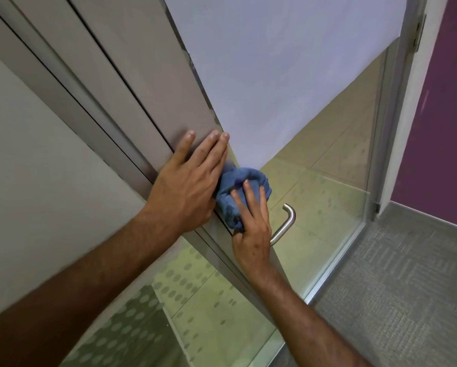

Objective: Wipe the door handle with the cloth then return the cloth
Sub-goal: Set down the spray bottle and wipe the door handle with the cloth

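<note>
A bunched blue cloth [244, 181] is pressed against the edge of the glass door, over the upper part of the handle. My right hand [251, 229] grips the cloth from below, fingers spread over it. The steel door handle [285, 225] shows only its lower bend and bar, to the right of that hand; its upper part is hidden by the cloth. My left hand [187, 184] lies flat and open on the grey door frame [148, 83], fingers pointing up, just left of the cloth.
The glass door [314, 181] has a frosted upper panel and dotted film lower down. A metal frame post [391, 128] and a purple wall [439, 115] stand to the right. Grey carpet [407, 287] covers the floor at lower right.
</note>
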Demonstrator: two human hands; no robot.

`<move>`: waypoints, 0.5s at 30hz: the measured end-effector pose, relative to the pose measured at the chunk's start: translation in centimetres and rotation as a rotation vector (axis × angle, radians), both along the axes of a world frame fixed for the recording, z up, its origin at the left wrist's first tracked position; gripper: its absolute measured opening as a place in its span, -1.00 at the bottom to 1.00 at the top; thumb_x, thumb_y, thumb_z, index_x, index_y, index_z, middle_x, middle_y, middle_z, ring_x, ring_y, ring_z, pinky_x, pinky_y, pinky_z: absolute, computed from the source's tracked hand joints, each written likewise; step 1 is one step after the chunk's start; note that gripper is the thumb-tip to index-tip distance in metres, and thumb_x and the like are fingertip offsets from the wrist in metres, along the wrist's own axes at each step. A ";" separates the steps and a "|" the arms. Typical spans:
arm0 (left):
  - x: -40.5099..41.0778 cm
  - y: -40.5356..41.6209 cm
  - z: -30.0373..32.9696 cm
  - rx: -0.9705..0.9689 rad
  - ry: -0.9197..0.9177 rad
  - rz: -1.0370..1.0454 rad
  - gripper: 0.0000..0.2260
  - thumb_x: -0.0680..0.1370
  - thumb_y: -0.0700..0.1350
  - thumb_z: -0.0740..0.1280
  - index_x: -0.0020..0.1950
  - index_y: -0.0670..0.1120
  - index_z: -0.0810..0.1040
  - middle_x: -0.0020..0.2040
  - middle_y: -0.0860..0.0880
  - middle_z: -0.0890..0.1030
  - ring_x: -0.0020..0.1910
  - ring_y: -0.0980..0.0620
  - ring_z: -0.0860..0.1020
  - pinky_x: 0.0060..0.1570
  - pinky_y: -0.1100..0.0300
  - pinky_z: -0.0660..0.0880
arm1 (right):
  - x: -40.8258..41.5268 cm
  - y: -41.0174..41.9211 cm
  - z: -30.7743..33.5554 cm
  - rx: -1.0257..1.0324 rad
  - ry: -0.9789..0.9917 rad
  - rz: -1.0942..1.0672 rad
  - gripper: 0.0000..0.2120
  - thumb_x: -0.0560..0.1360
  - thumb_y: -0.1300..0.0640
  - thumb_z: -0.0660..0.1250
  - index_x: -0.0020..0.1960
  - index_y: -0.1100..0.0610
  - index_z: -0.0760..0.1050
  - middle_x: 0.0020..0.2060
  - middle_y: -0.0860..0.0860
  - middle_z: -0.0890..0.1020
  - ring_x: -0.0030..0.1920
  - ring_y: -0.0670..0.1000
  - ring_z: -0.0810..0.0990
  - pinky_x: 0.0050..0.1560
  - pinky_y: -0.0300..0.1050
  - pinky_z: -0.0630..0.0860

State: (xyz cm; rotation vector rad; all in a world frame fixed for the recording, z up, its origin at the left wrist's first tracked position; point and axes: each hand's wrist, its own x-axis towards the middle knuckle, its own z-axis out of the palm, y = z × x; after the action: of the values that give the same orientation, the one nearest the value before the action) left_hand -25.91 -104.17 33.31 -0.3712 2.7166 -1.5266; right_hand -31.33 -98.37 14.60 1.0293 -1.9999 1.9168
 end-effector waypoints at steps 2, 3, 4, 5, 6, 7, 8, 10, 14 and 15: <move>0.1 -0.4 -0.1 0.009 -0.016 -0.025 -0.18 0.61 0.25 0.03 0.67 -0.24 -0.16 0.72 -0.19 -0.12 0.71 -0.13 -0.09 0.60 -0.14 -0.29 | -0.1 0.5 -2.0 0.018 0.080 0.030 -0.25 0.32 0.56 0.23 0.45 0.14 0.50 0.51 0.08 0.40 0.56 0.40 0.22 0.36 0.36 0.46; 0.2 -0.5 -0.3 0.012 -0.024 -0.046 -0.17 0.61 0.25 0.03 0.68 -0.24 -0.15 0.72 -0.19 -0.11 0.71 -0.14 -0.07 0.61 -0.14 -0.24 | -0.4 0.9 -3.0 0.028 0.126 0.045 -0.31 0.34 0.58 0.28 0.41 0.17 0.54 0.49 0.10 0.42 0.53 0.44 0.26 0.32 0.39 0.47; 0.2 -0.8 -0.5 0.011 -0.047 -0.068 -0.17 0.61 0.25 0.03 0.68 -0.24 -0.15 0.72 -0.20 -0.11 0.70 -0.14 -0.07 0.62 -0.14 -0.20 | -0.9 1.2 -3.9 0.042 0.168 0.055 -0.38 0.36 0.58 0.35 0.36 0.20 0.59 0.46 0.11 0.44 0.50 0.46 0.30 0.29 0.40 0.49; 0.2 -1.0 -0.8 0.007 -0.089 -0.087 -0.18 0.61 0.25 0.03 0.68 -0.24 -0.16 0.72 -0.21 -0.11 0.70 -0.16 -0.08 0.62 -0.14 -0.19 | -1.3 1.4 -4.7 0.062 0.207 0.061 -0.45 0.39 0.55 0.41 0.33 0.21 0.62 0.45 0.12 0.47 0.48 0.46 0.33 0.27 0.41 0.49; 0.2 -1.1 -1.1 0.006 -0.136 -0.102 -0.18 0.62 0.24 0.04 0.67 -0.24 -0.18 0.71 -0.22 -0.12 0.70 -0.17 -0.09 0.62 -0.14 -0.20 | -1.7 1.7 -5.4 0.084 0.245 0.066 -0.52 0.42 0.48 0.44 0.30 0.21 0.64 0.43 0.12 0.51 0.47 0.45 0.35 0.27 0.41 0.49; 0.2 -1.3 -1.3 0.011 -0.171 -0.113 -0.18 0.63 0.23 0.05 0.66 -0.24 -0.20 0.71 -0.23 -0.13 0.70 -0.18 -0.10 0.62 -0.14 -0.20 | -2.2 2.0 -6.0 0.103 0.279 0.073 -0.61 0.47 0.39 0.44 0.28 0.19 0.65 0.41 0.11 0.55 0.46 0.44 0.36 0.28 0.43 0.47; 0.1 -1.4 -1.5 0.020 -0.182 -0.120 -0.18 0.63 0.22 0.07 0.66 -0.24 -0.19 0.71 -0.23 -0.11 0.70 -0.18 -0.09 0.62 -0.14 -0.19 | -2.8 2.4 -6.5 0.121 0.308 0.080 -0.69 0.52 0.28 0.41 0.25 0.17 0.66 0.39 0.10 0.58 0.46 0.43 0.38 0.29 0.45 0.45; 0.0 -1.5 -1.5 0.045 -0.167 -0.133 -0.20 0.62 0.19 0.09 0.67 -0.24 -0.14 0.71 -0.22 -0.06 0.70 -0.17 -0.05 0.63 -0.13 -0.14 | -4.0 3.3 -7.2 0.199 0.354 0.101 -0.75 0.55 0.16 0.36 0.19 0.11 0.69 0.35 0.06 0.62 0.43 0.40 0.40 0.30 0.48 0.39; 0.1 -1.4 -1.0 0.096 -0.177 -0.119 -0.24 0.63 0.18 0.10 0.69 -0.22 -0.04 0.71 -0.21 0.00 0.70 -0.17 0.00 0.63 -0.12 -0.11 | -5.4 5.5 -6.5 0.415 0.410 0.181 -0.67 0.37 0.32 0.52 0.07 0.02 0.70 0.26 0.03 0.69 0.37 0.39 0.49 0.28 0.57 0.33; 0.1 -1.4 -0.9 0.128 -0.171 -0.121 -0.25 0.63 0.17 0.12 0.69 -0.20 0.00 0.71 -0.20 0.03 0.70 -0.16 0.02 0.63 -0.11 -0.11 | -5.5 6.0 -5.9 0.417 0.380 0.198 -0.64 0.36 0.33 0.49 0.09 0.02 0.70 0.27 0.02 0.68 0.37 0.37 0.49 0.29 0.55 0.33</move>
State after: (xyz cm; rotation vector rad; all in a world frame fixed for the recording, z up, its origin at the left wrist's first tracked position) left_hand -25.82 -105.52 32.41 -0.0715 2.7255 -1.3305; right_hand -36.81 -92.35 8.73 1.6057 -2.1679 1.2645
